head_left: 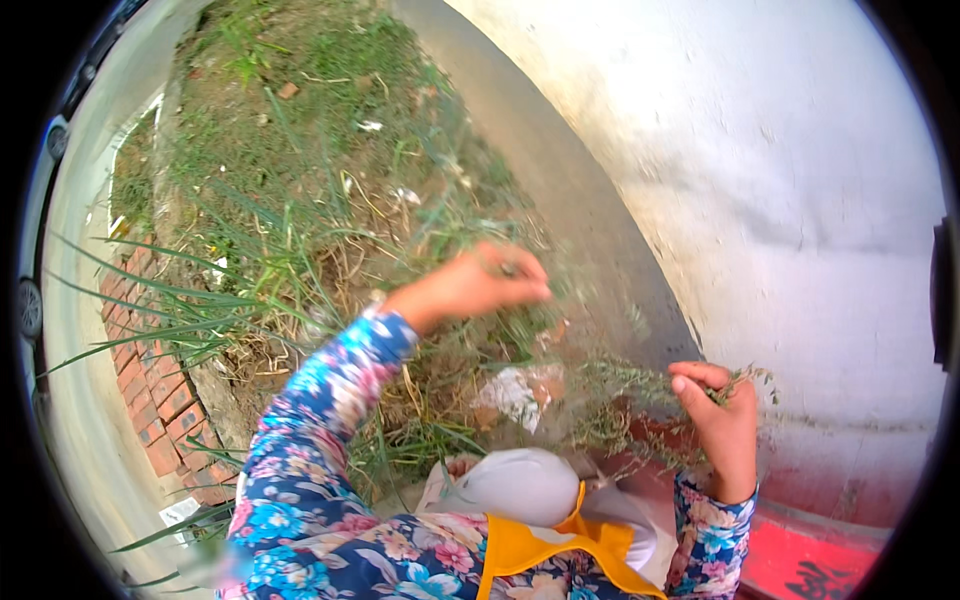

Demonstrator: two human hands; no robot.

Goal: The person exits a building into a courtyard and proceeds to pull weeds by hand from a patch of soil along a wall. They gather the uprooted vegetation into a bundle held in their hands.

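Observation:
My right hand (716, 416) is pinched on a leafy weed sprig (739, 382). Bits of its foliage stick out past the fingers on the wall side. A larger bunch of thin-stemmed weeds (619, 405) spreads just left of that hand, over a red surface. My left hand (480, 281) hovers over the plant bed, blurred, with its fingers curled in. Something small and dark green shows between those fingers, and blurred foliage (574, 281) lies beside the fingertips. Whether the left hand grips any of it is unclear.
A white wall (787, 187) with a grey base strip (555, 157) rises on the right. Long-leaved green plants (225, 300) fill the bed at left. Crumpled white litter (514, 394) lies on the soil. Red bricks (161, 390) edge the bed beside a paved road (82, 360).

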